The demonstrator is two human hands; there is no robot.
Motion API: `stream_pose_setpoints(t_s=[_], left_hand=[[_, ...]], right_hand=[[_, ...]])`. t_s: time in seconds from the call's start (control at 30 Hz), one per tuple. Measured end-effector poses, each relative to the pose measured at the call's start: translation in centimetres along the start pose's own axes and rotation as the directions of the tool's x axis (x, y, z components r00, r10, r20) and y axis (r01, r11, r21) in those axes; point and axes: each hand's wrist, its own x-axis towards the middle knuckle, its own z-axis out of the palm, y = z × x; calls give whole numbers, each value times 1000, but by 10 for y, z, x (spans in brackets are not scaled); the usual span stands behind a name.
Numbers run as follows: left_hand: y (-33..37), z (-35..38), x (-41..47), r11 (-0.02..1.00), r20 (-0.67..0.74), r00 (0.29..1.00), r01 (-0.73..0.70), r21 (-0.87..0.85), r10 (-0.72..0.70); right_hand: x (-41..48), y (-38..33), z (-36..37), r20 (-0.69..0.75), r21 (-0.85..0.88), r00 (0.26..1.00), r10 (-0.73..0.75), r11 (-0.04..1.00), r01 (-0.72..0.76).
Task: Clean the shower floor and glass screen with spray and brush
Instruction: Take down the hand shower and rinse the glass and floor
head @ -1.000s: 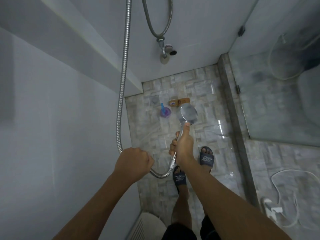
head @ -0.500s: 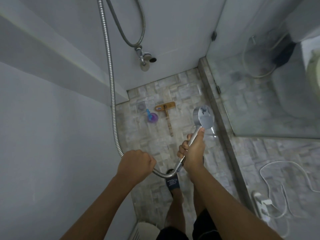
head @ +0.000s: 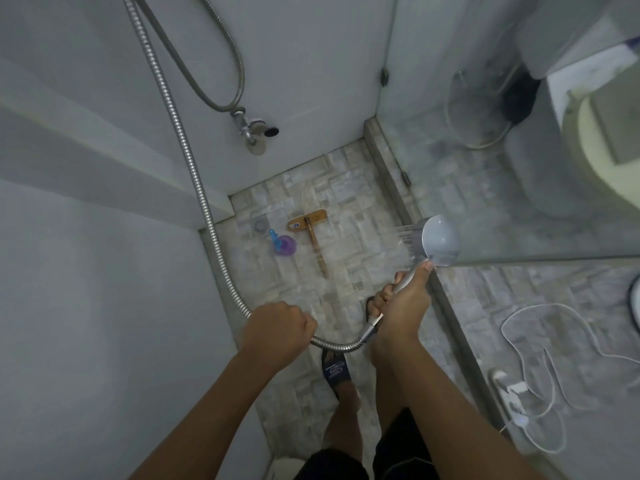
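Note:
My right hand (head: 398, 306) grips the handle of a chrome shower head (head: 440, 241), raised close to the glass screen (head: 485, 202) on the right, with water spraying from its face to the left. My left hand (head: 277, 329) is closed around the metal shower hose (head: 194, 174), which curves from it to the handle. A wooden brush (head: 310, 225) with a long handle lies on the tiled shower floor (head: 349, 237). A purple spray bottle (head: 284, 244) with a blue nozzle lies beside it, near the floor drain (head: 259, 224).
The wall tap (head: 251, 129) juts from the back wall. A raised tile kerb (head: 388, 168) runs under the glass. Beyond the glass stand a toilet (head: 595, 140) and a white cable (head: 540, 348) with a power strip (head: 509, 393). My sandalled feet (head: 334, 368) stand on the floor.
My right hand has swung the shower head to the right, from above the brush to beside the glass screen. The left hand keeps its hold on the hose.

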Motion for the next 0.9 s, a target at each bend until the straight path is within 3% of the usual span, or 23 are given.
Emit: stream_pose_setpoints(t_s=[0.1, 0.23, 0.33, 0.43, 0.6, 0.8, 0.9], left_hand=[[21, -1, 18, 999, 7, 1000, -11, -35, 12], [45, -10, 42, 991, 21, 991, -136, -12, 136], [49, -5, 61, 985, 10, 986, -164, -48, 164], [53, -11, 77, 969, 68, 969, -241, 64, 236], [50, -17, 103, 967, 163, 966, -221, 124, 200], [35, -28, 136, 998, 106, 993, -59, 35, 55], [29, -30, 150, 998, 65, 997, -52, 17, 51]], right_hand=[[7, -22, -13, -45, -21, 995, -86, 996, 85], [15, -49, -21, -80, 4, 980, -185, 983, 186], [20, -66, -21, -48, 42, 970, -239, 970, 241], [25, -81, -14, 6, 37, 930, -367, 930, 366], [34, -107, 11, 96, 22, 883, -458, 888, 459], [50, -134, 47, 171, 46, 867, -469, 882, 468], [53, -145, 68, 228, 36, 827, -515, 853, 521]])
